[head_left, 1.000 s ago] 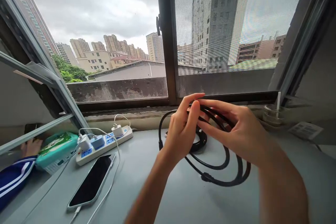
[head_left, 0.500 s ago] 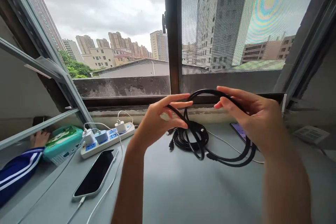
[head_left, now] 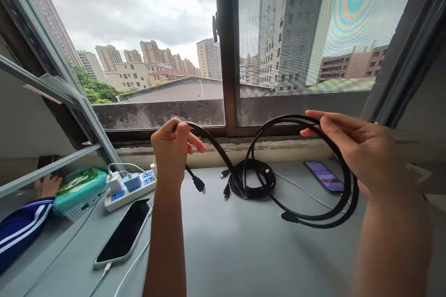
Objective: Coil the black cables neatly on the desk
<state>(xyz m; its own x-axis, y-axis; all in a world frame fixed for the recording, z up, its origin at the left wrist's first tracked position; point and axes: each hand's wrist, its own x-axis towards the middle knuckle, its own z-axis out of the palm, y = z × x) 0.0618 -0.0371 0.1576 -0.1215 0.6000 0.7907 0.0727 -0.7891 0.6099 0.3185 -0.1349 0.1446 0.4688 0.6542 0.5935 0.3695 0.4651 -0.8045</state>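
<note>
A thick black cable [head_left: 221, 151] with moulded plugs is stretched between my two hands above the grey desk. My left hand [head_left: 174, 141] pinches it near one end, and a plug [head_left: 199, 184] dangles just right of the wrist. In my right hand [head_left: 355, 144], thumb and fingers grip the loops of the same cable, which hang in a wide open ring. The other plug [head_left: 289, 216] hangs at the bottom of that ring. Behind the stretch between my hands lies a second black cable, coiled [head_left: 258, 190] on the desk, with its plugs at its left side.
A white power strip [head_left: 130, 190] with chargers and a charging phone [head_left: 123, 232] are at left. Another phone [head_left: 324, 176], screen lit, lies right of the coil. A teal wipes pack [head_left: 81, 190] and another person's sleeve [head_left: 26, 229] show far left, beyond a metal frame [head_left: 94, 125]. Windows stand behind.
My left hand has moved left, drawing a length of the cable out, and a plug now hangs below it. My right hand has shifted slightly right with the loops.
</note>
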